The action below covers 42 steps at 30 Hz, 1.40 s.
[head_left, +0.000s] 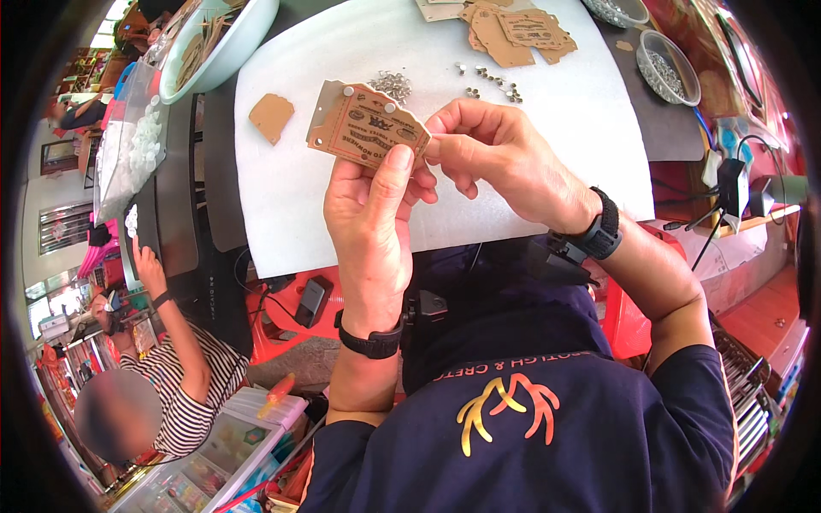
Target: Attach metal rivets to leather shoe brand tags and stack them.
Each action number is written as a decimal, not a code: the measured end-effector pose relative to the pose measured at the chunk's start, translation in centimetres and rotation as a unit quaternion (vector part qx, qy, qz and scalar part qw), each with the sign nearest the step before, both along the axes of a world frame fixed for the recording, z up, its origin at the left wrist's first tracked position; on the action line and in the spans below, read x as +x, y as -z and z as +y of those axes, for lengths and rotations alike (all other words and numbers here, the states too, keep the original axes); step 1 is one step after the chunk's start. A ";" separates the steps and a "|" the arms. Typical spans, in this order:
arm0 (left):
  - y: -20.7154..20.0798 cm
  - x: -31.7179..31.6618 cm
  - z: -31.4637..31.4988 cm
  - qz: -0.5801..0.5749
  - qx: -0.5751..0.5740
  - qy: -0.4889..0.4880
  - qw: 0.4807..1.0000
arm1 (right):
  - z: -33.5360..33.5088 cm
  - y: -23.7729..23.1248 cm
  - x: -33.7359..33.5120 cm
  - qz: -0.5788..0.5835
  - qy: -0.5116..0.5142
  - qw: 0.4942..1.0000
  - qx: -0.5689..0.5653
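Left hand [376, 201] clasps a brown card [363, 128], long axis sloping down rightward; right hand [505, 158] pinched at its right end, any contents hidden.

Matt cardboard piece [363, 126], shiny metal studs [392, 86]

head fisheye; from wearer's head; faces down; left hand [372, 209] and right hand [505, 158] close; white sheet [586, 111] beyond

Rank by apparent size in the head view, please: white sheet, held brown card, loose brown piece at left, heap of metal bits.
1. White sheet
2. Held brown card
3. Loose brown piece and heap of metal bits: too alike to rank
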<state>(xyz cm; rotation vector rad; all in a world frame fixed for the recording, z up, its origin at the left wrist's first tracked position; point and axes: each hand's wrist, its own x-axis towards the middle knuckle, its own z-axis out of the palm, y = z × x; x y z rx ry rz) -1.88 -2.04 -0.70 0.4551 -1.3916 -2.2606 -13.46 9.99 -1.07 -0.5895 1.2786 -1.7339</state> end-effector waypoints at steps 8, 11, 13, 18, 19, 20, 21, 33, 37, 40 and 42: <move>0.4 -0.3 0.3 0.005 0.011 -0.011 1.000 | 0.0 0.7 0.3 0.037 0.038 0.999 -0.004; 0.6 -0.3 0.3 0.010 0.011 -0.015 1.000 | -0.1 0.5 0.5 0.065 0.052 0.996 -0.016; 0.7 -0.5 0.3 0.022 0.009 -0.020 1.000 | -0.1 0.4 0.5 0.068 0.054 0.996 -0.018; 1.4 -0.9 0.4 0.039 0.003 -0.025 0.999 | -0.2 0.6 0.4 0.031 0.055 0.997 -0.046; 1.5 -1.0 0.4 0.042 -0.001 -0.027 0.999 | -0.2 0.6 0.3 0.020 0.052 0.997 -0.048; 1.4 -1.0 0.4 0.042 -0.002 -0.027 0.999 | -0.2 0.5 0.3 0.010 0.050 0.998 -0.049; 1.3 -1.1 0.4 0.043 -0.002 -0.027 0.999 | -0.2 0.5 0.3 0.010 0.050 0.997 -0.049; 2.1 -1.7 0.6 0.054 -0.035 -0.012 0.998 | -0.8 1.6 0.6 0.015 0.086 0.994 -0.070; 2.6 -1.7 0.5 0.049 -0.049 -0.028 0.997 | -0.8 1.9 0.4 0.047 0.074 0.994 -0.073; 2.1 -1.8 0.9 0.057 -0.040 -0.020 0.997 | -0.6 1.6 0.3 0.067 0.067 0.994 -0.061; 2.3 -1.8 0.7 0.060 -0.037 -0.016 0.997 | -0.5 1.6 0.2 0.071 0.063 0.994 -0.058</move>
